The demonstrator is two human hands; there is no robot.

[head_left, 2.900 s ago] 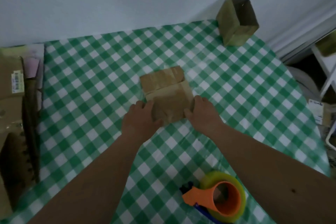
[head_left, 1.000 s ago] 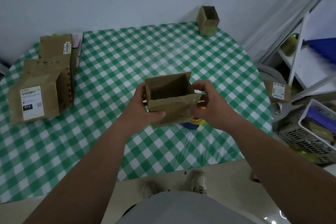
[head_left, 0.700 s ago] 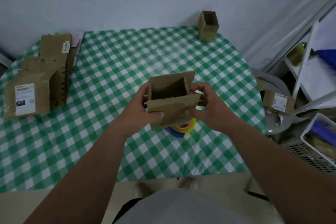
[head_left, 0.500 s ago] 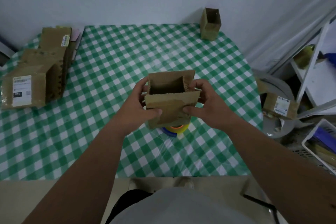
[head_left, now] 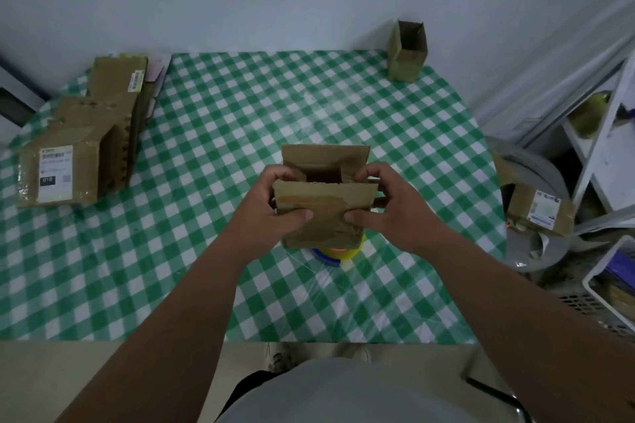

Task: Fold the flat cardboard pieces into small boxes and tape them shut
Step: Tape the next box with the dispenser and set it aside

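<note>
I hold a small brown cardboard box (head_left: pixel 326 213) in the air above the green checked table (head_left: pixel 213 134), its open top facing up. My left hand (head_left: pixel 271 206) grips its left side, thumb on the near face. My right hand (head_left: pixel 388 206) grips the right side, fingers curled over the right side flap. Both side flaps tilt inward over the opening; the far flap stands up. A tape roll (head_left: pixel 335 253) peeks out on the table under the box, mostly hidden.
A stack of flat and half-folded cardboard pieces (head_left: pixel 86 141) lies at the table's left. An upright open box (head_left: pixel 407 51) stands at the far right corner by the wall. Right of the table are a grey bin, a labelled parcel (head_left: pixel 539 209), white shelving and a basket.
The flat piece pressed on the table has been lifted and opened into a box. In the last half second both side flaps have been pushed inward over the opening.
</note>
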